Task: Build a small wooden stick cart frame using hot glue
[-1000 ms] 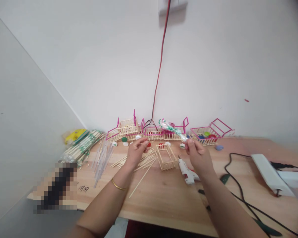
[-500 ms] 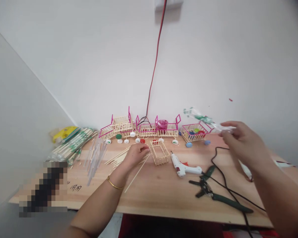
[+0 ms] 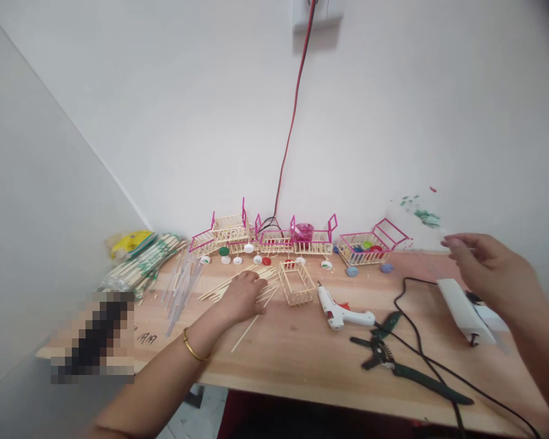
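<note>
Left of the glue gun (image 3: 348, 316), past a small open frame (image 3: 297, 297), loose wooden sticks (image 3: 222, 286) lie fanned on the tabletop (image 3: 279, 360). Left hand (image 3: 242, 297) is over them, palm down, fingers partly spread, yellow bangle (image 3: 193, 346) at the wrist. From my remote seat I cannot tell whether the fingertips grasp a stick or merely rest there. One long stick (image 3: 246, 331) juts toward the near edge, also left of the gun.

Right hand (image 3: 489, 265) is well right of the gun and above table level, thumb and fingers pinching a clear wrapper with green print (image 3: 427, 218); it blurs on my feed, partly lost against the wall (image 3: 201, 122).

Behind the gun, along the wall, I log a row of stick carts (image 3: 277, 245) with magenta trim. Right of the gun, nearer me: dark green-handled pliers (image 3: 382, 355). Farther right of it: white power strip (image 3: 464, 314). Well left of it: translucent glue sticks (image 3: 182, 296), then a bagged bundle of sticks (image 3: 153, 262).
</note>
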